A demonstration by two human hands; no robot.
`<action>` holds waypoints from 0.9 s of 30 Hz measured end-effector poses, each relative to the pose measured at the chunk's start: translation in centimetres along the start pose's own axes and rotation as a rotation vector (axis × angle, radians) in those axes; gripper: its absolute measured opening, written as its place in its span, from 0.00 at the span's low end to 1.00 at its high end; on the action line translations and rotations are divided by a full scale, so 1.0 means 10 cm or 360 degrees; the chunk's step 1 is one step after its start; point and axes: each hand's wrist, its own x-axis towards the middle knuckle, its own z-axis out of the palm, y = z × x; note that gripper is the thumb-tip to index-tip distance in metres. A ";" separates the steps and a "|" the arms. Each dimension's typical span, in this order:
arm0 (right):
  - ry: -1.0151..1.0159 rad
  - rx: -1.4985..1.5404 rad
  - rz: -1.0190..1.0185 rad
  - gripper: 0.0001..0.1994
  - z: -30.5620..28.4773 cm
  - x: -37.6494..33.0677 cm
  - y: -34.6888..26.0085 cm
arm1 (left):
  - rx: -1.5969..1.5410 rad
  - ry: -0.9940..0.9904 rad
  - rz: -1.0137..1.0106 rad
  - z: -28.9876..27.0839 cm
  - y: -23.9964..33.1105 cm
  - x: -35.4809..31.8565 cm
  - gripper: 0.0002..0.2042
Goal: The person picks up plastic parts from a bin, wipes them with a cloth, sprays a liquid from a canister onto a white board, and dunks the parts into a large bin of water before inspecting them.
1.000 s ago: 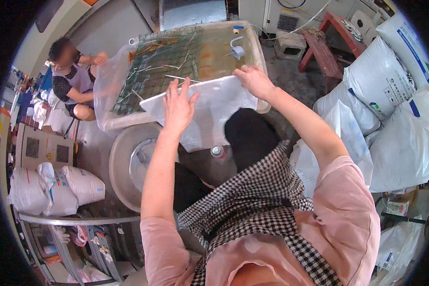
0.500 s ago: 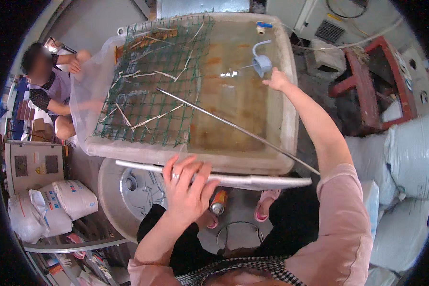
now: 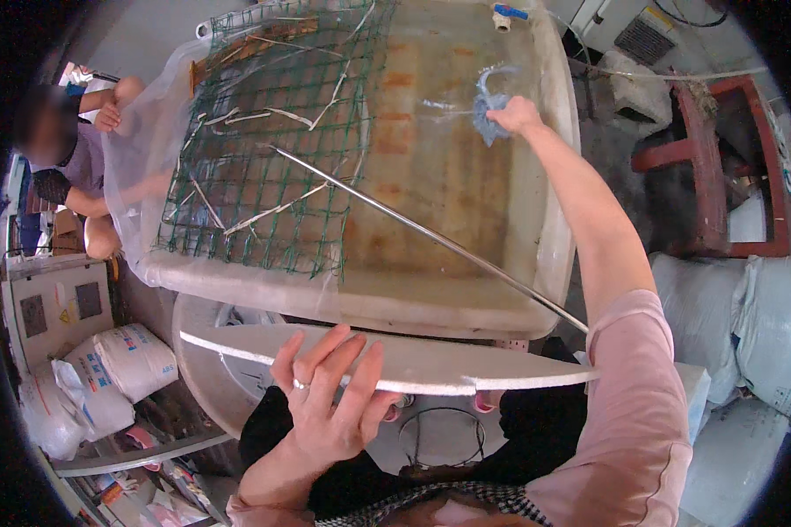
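Observation:
A white, foam-like board [image 3: 439, 362] lies across my lap, tilted. My left hand [image 3: 325, 395], wearing a ring, is closed over its near edge, fingers on top. My right arm stretches over a big pale tub [image 3: 466, 314] of cloudy water. There my right hand [image 3: 516, 116] pinches a light blue plastic piece [image 3: 494, 119] with a curved hook; it is at or under the surface, its outline broken by ripples. Green netting [image 3: 268, 158] with white strips covers the tub's left part. A metal rod [image 3: 431, 235] slants from the netting to the near right rim.
At the left, a person [image 3: 88, 171] sits beside translucent sheeting [image 3: 141, 193] on the tub. A round basin [image 3: 206, 369] stands partly under the board. White sacks [image 3: 136, 362] are at lower left, a red metal frame [image 3: 712, 167] and wrapped bundles [image 3: 703, 307] at right. A blue-handled valve [image 3: 508, 16] is at the far rim.
My right hand has lowered the blue plastic piece from above the water to its surface or below. The board has tilted, showing more of its face, and its near edge has come closer.

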 end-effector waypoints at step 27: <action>0.0123 0.1199 -0.0500 0.28 -0.60 -1.79 -1.30 | 0.0098 0.0374 -0.0333 0.02 -0.52 -0.05 0.25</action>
